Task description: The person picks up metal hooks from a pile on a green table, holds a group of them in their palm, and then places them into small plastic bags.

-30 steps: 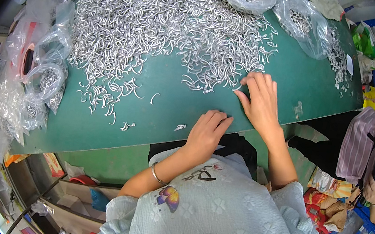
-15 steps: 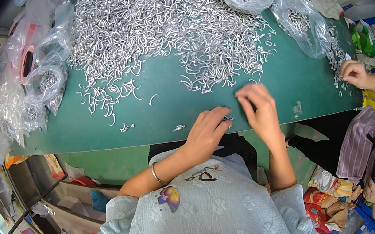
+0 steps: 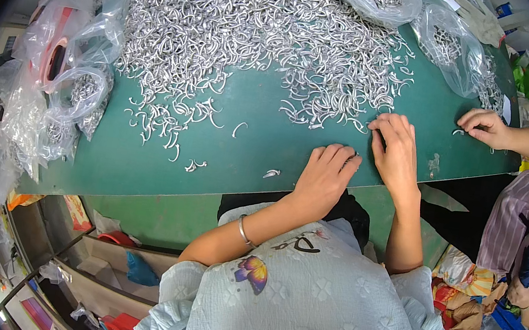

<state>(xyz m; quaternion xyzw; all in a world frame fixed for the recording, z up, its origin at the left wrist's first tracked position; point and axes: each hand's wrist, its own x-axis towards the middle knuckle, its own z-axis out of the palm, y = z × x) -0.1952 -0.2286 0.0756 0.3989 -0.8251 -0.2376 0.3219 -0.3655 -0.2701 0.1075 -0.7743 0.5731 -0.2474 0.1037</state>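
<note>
From my head camera, looking down, my left hand (image 3: 324, 175) lies palm down on the green desk (image 3: 143, 169) close to its near edge, fingers curled loosely and held together; I cannot tell whether anything sits under it. My right hand (image 3: 397, 152) lies just beside it, a little farther in, flat with fingers spread loosely, the fingertips (image 3: 378, 121) touching the nearest fringe of the big heap of small curved silver metal pieces (image 3: 262, 31). It grips nothing that I can see. That heap covers most of the far half of the desk and thins out into scattered strays toward me. Two stray pieces lie apart from it on the bare green: one (image 3: 271, 174) just left of my left hand, another pair (image 3: 194, 166) farther left. A thin silver bangle (image 3: 243, 231) circles my left wrist.

Along the left edge of the desk clear plastic bags (image 3: 67, 92) lie bunched, some holding more of the same pieces. Two more clear bags (image 3: 450, 46) with pieces rest at the far right. Another person's hand (image 3: 483, 127) reaches onto the desk from the right, fingers pinched over a piece near the edge.
</note>
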